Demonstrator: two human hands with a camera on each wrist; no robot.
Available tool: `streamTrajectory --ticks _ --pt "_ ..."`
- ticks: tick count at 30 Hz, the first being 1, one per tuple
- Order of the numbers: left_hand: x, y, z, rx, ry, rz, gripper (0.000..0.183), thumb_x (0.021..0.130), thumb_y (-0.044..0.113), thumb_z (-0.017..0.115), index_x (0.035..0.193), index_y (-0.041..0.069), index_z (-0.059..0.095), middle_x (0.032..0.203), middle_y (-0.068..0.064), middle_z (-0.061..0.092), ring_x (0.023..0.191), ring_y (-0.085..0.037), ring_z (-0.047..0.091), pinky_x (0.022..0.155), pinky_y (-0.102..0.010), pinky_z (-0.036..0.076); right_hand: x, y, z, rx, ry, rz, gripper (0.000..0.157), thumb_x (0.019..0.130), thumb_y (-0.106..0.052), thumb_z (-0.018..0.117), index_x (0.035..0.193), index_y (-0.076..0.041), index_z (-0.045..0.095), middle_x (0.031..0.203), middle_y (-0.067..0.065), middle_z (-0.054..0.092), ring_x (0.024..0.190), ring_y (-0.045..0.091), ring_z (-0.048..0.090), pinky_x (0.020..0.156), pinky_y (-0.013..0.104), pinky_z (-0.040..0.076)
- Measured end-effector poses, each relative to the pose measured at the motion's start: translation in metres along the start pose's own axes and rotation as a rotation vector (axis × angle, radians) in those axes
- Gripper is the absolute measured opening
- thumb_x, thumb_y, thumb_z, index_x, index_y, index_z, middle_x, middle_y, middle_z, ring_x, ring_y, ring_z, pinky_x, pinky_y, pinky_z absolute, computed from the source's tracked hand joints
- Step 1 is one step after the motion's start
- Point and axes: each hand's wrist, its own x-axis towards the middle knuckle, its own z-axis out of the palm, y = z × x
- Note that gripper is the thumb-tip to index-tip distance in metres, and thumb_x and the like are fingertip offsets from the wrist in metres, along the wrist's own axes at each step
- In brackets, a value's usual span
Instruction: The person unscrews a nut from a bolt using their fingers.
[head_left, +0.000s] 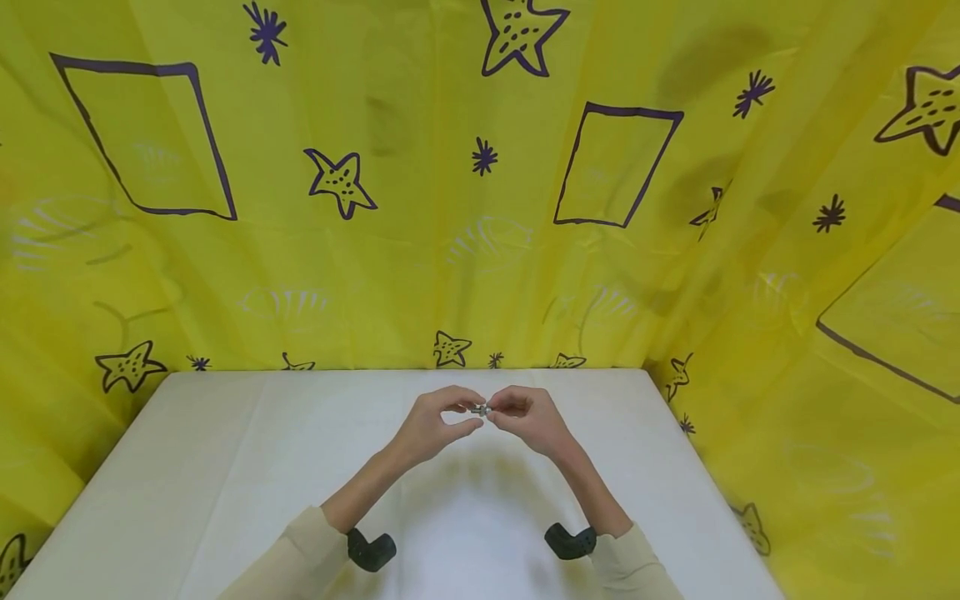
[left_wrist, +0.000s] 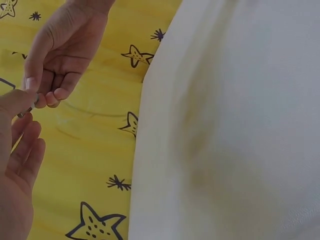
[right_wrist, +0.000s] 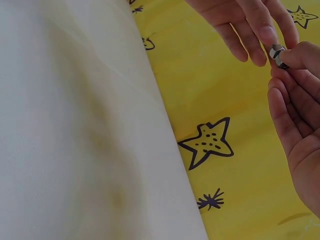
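A small shiny metal piece (right_wrist: pixel 276 51), faceted like a hex nut, is between the fingertips of both hands. My right hand (head_left: pixel 531 421) pinches it from the right, with the thumb pressed on it in the right wrist view. From the left, my left hand (head_left: pixel 431 427) has its thumb and a forefinger at the other end of the piece. In the left wrist view the metal piece (left_wrist: pixel 34 104) is mostly covered by fingertips. Both hands are raised above the far part of the white table (head_left: pixel 300 467). Its exact shape is partly hidden.
A yellow curtain (head_left: pixel 405 275) printed with starfish and frames stands behind the table and along its sides. Dark wrist devices (head_left: pixel 371 550) sit on both forearms, by the sleeves. Soft shadows of the arms fall on the table top.
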Motion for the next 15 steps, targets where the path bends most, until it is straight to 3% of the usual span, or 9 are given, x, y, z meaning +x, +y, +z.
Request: streamTrajectory --ticks 5,15 --pt "0.0006 -0.0013 0.002 0.018 0.0 0.019 0.021 0.087 -0.001 0.075 0.107 0.004 0.073 0.103 -0.004 0.073 0.093 -0.017 0.068 0.085 -0.03 0.057 -0.0005 0.0008 -0.0009 0.004 -0.001 0.002 0.012 0.091 -0.001 0.071 0.101 0.005 0.072 0.095 0.015 0.071 0.083 0.026 0.068 0.076 0.026 0.057" --pt "0.0002 -0.0003 0.0035 0.044 -0.002 -0.073 0.015 0.093 0.011 0.072 0.105 0.003 0.075 0.098 -0.003 0.074 0.083 -0.013 0.07 0.076 -0.029 0.059 -0.0019 -0.0017 -0.002 -0.008 -0.003 0.011 0.011 0.092 0.001 0.069 0.101 0.006 0.071 0.096 0.015 0.071 0.083 0.025 0.067 0.075 0.026 0.057"
